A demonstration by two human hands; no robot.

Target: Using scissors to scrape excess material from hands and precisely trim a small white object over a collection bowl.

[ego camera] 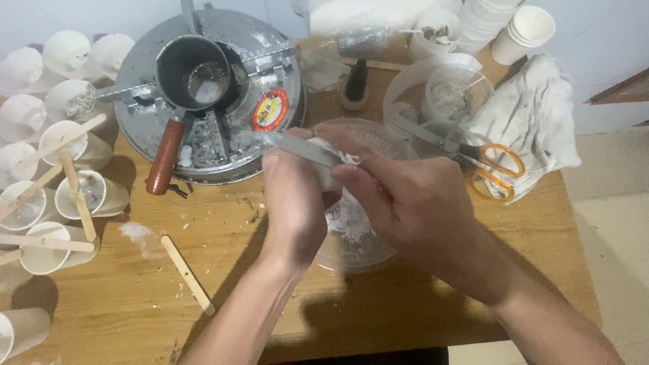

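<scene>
At 6 o'clock both forearms rise into view over the wooden table [284,297]. The left hand [294,203] is curled around a small white lump [328,165], held above a clear plastic bowl [358,243] at the centre. The right hand [405,196] pinches a flat metal blade [297,145] between thumb and fingers, its edge laid on the lump; whether it is a knife or a scraper is hard to tell. At 8 o'clock 1 loose wooden stick [188,274] lies on the table. At 9 o'clock stand white paper cups with sticks [74,196]. At 11 o'clock sits a round metal pan [216,88] with a dark ladle [193,74] in it. At 2 o'clock orange-handled scissors [490,165] rest against a white cloth [534,115], and stacked paper cups [520,27] stand furthest off.
</scene>
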